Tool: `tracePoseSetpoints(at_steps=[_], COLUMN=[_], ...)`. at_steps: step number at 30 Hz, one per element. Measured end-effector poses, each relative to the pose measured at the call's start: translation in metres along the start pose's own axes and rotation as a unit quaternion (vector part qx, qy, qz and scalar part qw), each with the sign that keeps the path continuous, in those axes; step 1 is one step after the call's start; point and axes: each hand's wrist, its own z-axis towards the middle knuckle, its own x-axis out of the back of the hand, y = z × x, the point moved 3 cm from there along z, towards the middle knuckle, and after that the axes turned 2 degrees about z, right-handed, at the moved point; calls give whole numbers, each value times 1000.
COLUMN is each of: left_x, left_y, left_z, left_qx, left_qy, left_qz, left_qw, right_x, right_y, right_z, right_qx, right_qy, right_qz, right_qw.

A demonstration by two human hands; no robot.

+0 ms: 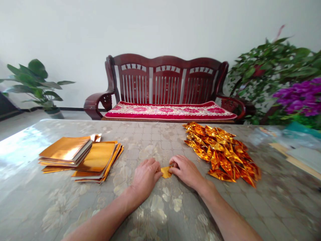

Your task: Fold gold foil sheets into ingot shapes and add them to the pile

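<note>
A small piece of folded gold foil paper (166,172) lies between my two hands, low over the middle of the table. My left hand (147,174) pinches its left side with thumb and fingers. On the right side, the thumb and curled fingers of my right hand (186,170) grip it. Part of the paper is hidden under the fingertips. Stacks of flat gold foil sheets (97,156) sit to the left of my left hand. Beyond my right hand is a heap of folded gold foil pieces (220,150) with pointed ends.
The table (140,214) has a patterned, glossy cover. At its right edge lie clear plastic bags (268,134) and flat pale boards (303,160). Behind it stands a dark red wooden bench (167,83), with potted plants (37,83) and purple flowers (301,97) at the sides.
</note>
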Motion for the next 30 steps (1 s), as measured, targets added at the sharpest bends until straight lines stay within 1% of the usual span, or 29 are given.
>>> tracePoseSetpoints(at_steps=[4, 10, 11, 12, 14, 15, 17, 19, 21, 23, 26, 28, 30], left_x=[0, -3, -4, -6, -9, -10, -14, -15, -15, -15, -15, -16, -18], left_y=[-7, -12, -12, -12, -13, -13, -16, -19, -21, -22, -21, -19, -17], left_z=[6, 15, 15, 15, 14, 13, 10, 9, 8, 8, 8, 8, 8], left_qx=[26, 52, 51, 45, 23, 14, 12, 12, 21, 39, 56, 66, 82], left_qy=[-8, -54, -54, -46, -3, 24, 72, 105, 128, 140, 142, 144, 141], left_qz=[-61, -84, -92, -106, -157, -196, -283, -347, -388, -410, -437, -476, -524], left_qw=[998, 994, 993, 992, 987, 980, 956, 932, 912, 901, 887, 865, 836], right_x=[1, 3, 3, 3, 3, 3, 5, 7, 10, 12, 14, 14, 13], right_y=[-1, -2, -1, -1, -1, -2, -4, -8, -13, -16, -17, -16, -15], right_z=[0, -3, -3, -4, -5, -6, -7, -7, -9, -10, -11, -11, -11], right_qx=[9, 7, 4, 4, 12, 18, 25, 35, 53, 73, 93, 102, 113], right_qy=[-14, -19, -18, -16, -15, -12, 9, 52, 99, 134, 164, 176, 186], right_qz=[14, 22, 26, 29, 34, 38, 54, 77, 91, 96, 102, 104, 102], right_qw=[1000, 1000, 999, 999, 999, 999, 998, 995, 989, 984, 977, 974, 971])
